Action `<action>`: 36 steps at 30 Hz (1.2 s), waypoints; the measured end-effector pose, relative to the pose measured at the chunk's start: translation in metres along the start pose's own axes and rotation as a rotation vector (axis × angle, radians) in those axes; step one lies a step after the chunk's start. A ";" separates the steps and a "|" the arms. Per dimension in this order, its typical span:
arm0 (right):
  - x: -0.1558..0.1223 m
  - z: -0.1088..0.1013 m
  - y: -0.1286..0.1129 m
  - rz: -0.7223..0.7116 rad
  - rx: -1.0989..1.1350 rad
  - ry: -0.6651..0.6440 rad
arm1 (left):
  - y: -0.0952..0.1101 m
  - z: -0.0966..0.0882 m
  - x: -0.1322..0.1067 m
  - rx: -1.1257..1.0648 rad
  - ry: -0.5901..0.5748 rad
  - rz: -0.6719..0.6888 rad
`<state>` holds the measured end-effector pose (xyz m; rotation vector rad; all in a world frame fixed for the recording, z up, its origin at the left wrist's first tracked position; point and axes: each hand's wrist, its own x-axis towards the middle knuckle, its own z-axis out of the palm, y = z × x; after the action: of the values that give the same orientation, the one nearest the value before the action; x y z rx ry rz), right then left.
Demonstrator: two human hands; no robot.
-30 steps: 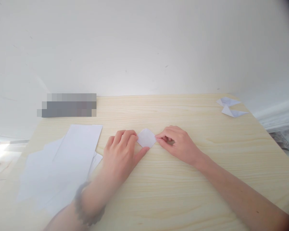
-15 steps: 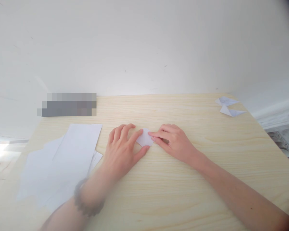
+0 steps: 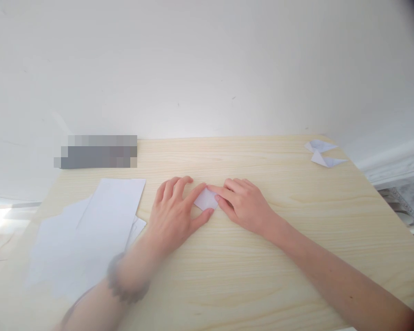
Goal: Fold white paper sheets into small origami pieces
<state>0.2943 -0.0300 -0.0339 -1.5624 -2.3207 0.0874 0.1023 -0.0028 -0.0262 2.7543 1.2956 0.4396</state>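
Observation:
A small folded piece of white paper (image 3: 206, 199) lies on the wooden table between my hands. My left hand (image 3: 174, 211) holds it down from the left, index fingertip at its far corner and thumb at its near edge; the other fingers are curved above the table. From the right, my right hand (image 3: 244, 200) grips the paper's edge, with its index finger at the far corner and its thumb on the right side. Its remaining fingers are curled in. The fingertips cover parts of the paper's edges.
Loose white sheets (image 3: 103, 220) overlap at the left of the table (image 3: 227, 276). A pixelated dark object (image 3: 98, 157) sits at the back left against the wall (image 3: 207, 69). Two folded paper shapes (image 3: 320, 146) (image 3: 326, 159) lie at the back right, near the table's edge.
My right index finger has slid up and left along the paper to its far corner, meeting the left index fingertip. The paper's far edge now looks more pointed. The left hand is nearly still.

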 end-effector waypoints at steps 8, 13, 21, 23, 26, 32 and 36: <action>-0.005 0.003 0.004 0.035 0.085 0.117 | 0.006 0.003 -0.007 0.075 0.149 -0.036; -0.002 0.002 0.002 0.054 0.057 0.107 | 0.008 0.001 -0.006 0.121 0.176 0.016; -0.005 -0.001 0.009 0.004 0.124 0.101 | 0.007 0.002 -0.006 0.130 0.184 -0.005; -0.005 -0.004 0.009 -0.002 0.113 0.068 | 0.008 0.002 -0.006 0.165 0.184 0.029; -0.003 -0.008 0.011 -0.006 0.109 0.012 | 0.007 0.001 -0.005 0.190 0.174 0.059; -0.006 -0.008 0.024 -0.076 0.226 -0.012 | -0.006 -0.001 -0.004 -0.007 0.151 0.101; -0.005 -0.005 0.027 -0.081 0.305 0.016 | -0.010 -0.004 -0.001 -0.099 0.090 0.192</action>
<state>0.3213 -0.0246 -0.0372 -1.3125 -2.2301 0.3883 0.0932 0.0027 -0.0239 2.8154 0.9991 0.6291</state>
